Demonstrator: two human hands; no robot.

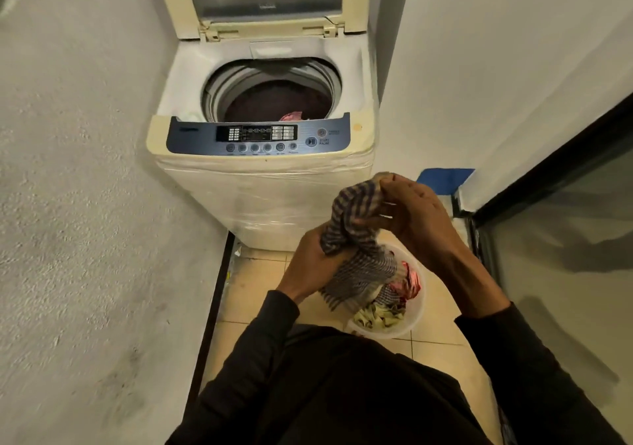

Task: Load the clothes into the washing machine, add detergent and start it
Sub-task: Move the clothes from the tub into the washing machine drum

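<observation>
Two hands, the left hand (310,259) and right hand (416,213), are closed around a striped cloth (356,239) above the bucket (416,321), which is still partly filled. At twelve o'clock, dark clothes are seen in the open washing machine (263,177); detergent and starting are judged outstanding.

Dim, soft, wide-angle edge distortion.

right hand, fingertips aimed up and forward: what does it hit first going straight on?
Likely the front of the washing machine, below the control panel. The right hand grips the striped cloth just before it; depth is unclear from one view.
</observation>
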